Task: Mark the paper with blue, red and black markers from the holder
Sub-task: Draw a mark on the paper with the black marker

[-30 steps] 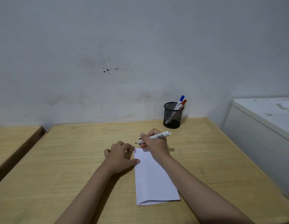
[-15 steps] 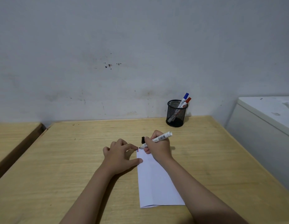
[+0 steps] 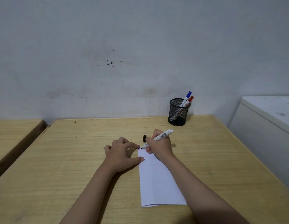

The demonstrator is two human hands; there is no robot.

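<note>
while the right hand (image 3: 160, 145) stays out of it for naming's sake, its fingers are clamped round the black marker (image 3: 158, 138), tip down on the paper (image 3: 158, 178) at the sheet's 11 o'clock corner, right by small blue + red strokes (image 3: 139, 149). black cap (image 3: 144, 138) stands on the desk (image 3: 76, 159) just past the tip, at 12. left hand (image 3: 121, 153) is loosely curled, holding nothing, thumb + forefinger pinning the sheet's left edge. mesh holder (image 3: 178, 112) sits well off at 1 o'clock by the wall, w/ blue marker (image 3: 187, 97) and red marker (image 3: 190, 99) leaning in it.

risks, as i judge: mark is so near the edge the tip could run onto the wood; if the left thumb lifts, the sheet may slide; a knuckle could knock the cap over. barrel has a barcode + print, too small to read; no brand legible.
</note>
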